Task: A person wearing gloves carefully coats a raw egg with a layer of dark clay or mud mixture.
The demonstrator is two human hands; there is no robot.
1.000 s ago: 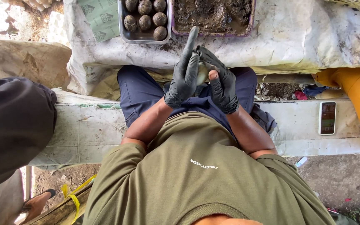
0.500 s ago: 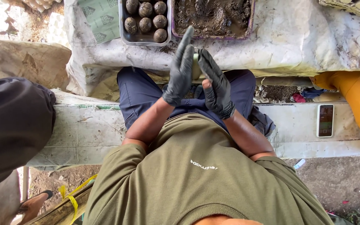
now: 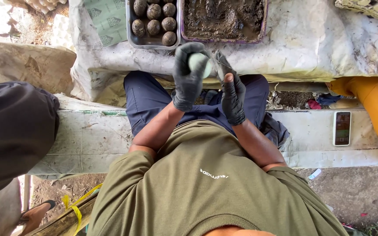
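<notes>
Palms pressed flat half a second ago have parted: left hand [image 3: 190, 74] now cups a pale green ball [image 3: 200, 62], right hand [image 3: 232, 89] loose beside it, near the tray of mud-coated balls [image 3: 153, 22].

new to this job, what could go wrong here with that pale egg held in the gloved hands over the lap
The pale egg sits in the left hand with the right hand beside it; muddy gloves may loosen the grip, and it could drop onto the lap. Squeezing harder might crack it. The phone lies on the bench near the mud tray, so splashes could reach it.
</notes>
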